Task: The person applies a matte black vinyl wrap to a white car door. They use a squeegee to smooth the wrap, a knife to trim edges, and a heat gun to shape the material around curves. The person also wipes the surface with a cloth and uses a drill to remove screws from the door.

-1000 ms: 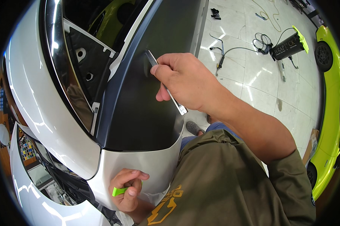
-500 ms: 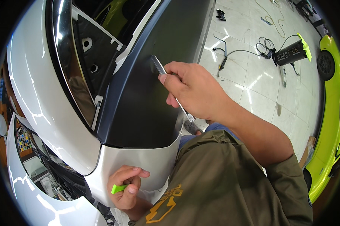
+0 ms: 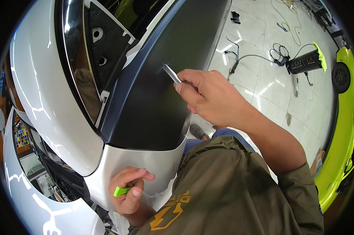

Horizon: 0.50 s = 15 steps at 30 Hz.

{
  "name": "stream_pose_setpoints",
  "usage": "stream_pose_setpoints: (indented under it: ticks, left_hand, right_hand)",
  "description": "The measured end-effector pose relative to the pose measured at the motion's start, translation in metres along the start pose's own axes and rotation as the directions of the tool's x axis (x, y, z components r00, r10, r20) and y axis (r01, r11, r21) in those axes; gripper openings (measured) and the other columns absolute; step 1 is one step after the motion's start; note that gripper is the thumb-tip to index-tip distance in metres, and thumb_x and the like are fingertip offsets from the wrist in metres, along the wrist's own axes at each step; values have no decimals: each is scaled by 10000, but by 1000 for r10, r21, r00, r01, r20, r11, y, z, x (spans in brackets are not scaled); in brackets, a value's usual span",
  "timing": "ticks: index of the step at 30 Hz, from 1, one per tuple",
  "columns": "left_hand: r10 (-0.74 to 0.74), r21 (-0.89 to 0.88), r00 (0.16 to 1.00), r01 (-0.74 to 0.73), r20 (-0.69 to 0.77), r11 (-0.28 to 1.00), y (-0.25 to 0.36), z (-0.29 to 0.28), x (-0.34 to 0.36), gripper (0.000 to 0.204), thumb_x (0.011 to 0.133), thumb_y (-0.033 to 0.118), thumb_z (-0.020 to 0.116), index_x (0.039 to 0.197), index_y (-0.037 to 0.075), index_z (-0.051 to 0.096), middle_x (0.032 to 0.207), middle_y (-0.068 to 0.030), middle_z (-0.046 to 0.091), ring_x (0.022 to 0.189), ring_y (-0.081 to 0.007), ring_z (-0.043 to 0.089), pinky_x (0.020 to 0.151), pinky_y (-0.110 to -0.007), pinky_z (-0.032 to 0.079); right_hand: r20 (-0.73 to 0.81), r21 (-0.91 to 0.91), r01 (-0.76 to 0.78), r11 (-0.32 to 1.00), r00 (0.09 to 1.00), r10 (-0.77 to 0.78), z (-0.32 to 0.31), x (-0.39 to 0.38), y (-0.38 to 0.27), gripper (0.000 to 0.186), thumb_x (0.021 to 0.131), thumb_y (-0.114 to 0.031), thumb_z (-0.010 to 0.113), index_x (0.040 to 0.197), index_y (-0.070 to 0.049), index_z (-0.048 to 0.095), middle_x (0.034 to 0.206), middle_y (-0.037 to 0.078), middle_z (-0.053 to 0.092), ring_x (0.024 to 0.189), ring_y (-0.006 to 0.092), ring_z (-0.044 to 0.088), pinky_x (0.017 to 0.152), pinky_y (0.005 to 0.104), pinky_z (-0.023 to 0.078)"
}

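Head view. The reference item is the dark panel (image 3: 149,113), a smooth matte surface on the side of the white car (image 3: 47,74). A bluish band follows its left edge.

The right hand (image 3: 210,96) is positioned over the right part of the dark panel. Its thumb and fingers are clamped on the silver tool (image 3: 171,73), a slim, flat metal bar. The tool slants up and to the left, its exposed end over the middle of the dark panel. Contact between that end and the surface cannot be confirmed.

The left hand (image 3: 127,190) is located below the dark panel, in front of the white bodywork. Its fingers are curled around the green piece (image 3: 121,191), of which a short, flat portion protrudes to the left. The two hands are well apart.

The black triangular trim (image 3: 100,49) is to the upper left of the dark panel. To the right of the panel is the tiled floor (image 3: 279,96). It carries the black cylinder (image 3: 304,62), which has a lime-green flap at one end, and the coiled black cable (image 3: 279,51). The lime-green car (image 3: 335,156) is farthest right of the panel.
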<state>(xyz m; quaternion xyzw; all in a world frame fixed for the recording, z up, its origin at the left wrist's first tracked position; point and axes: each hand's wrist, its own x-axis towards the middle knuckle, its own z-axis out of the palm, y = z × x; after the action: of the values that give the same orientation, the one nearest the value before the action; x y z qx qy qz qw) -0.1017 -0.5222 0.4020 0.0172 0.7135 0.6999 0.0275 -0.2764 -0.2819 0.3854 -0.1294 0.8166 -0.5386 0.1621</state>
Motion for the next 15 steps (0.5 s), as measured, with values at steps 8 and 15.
stream_pose_setpoints:
  ticks: [8,15]
  left_hand:
    - [0,35,1000,0,-8,999,2,2,2,369,872,202,608,1121,-71,617,904,-197,665,473,-36,373,493,-192,332]
    - [-22,40,999,23,-29,999,4,4,1,376,853,212,620,1108,-63,634,896,-188,667,488,-40,371,484,-194,306]
  right_hand:
    - [57,-211,111,971,993,-101,-9,2,2,201,890,-138,514,781,24,560,636,225,563,653,431,559,628,485,446]
    - [92,-365,248,897,969,-230,-13,4,11,194,890,-148,521,790,12,565,612,208,577,616,415,576,603,486,468]
